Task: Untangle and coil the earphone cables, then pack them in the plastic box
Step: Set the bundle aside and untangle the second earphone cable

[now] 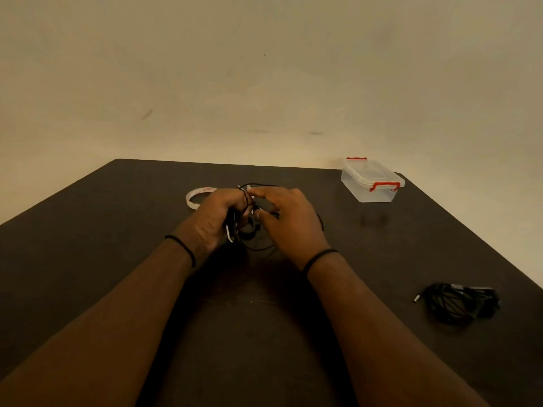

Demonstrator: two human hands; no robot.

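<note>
— Head view: where is the black earphone cable (255, 245)?
— Over the middle of the dark table (88, 259), bunched in both hands.
— Both hold it?
— Yes. Left hand (216, 217) curls round it; right hand (289, 217) pinches it.
— And the plastic box (371, 180)?
— Far right, lid on. More tangled cables (458, 302) lie near right. Tape roll (195, 196) sits behind the left hand.

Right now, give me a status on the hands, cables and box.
Left hand grips earphone cable; right hand pinches it. Plastic box lid on, far right. Second cable bundle waits, near right. Tape roll clear of the work.
</note>
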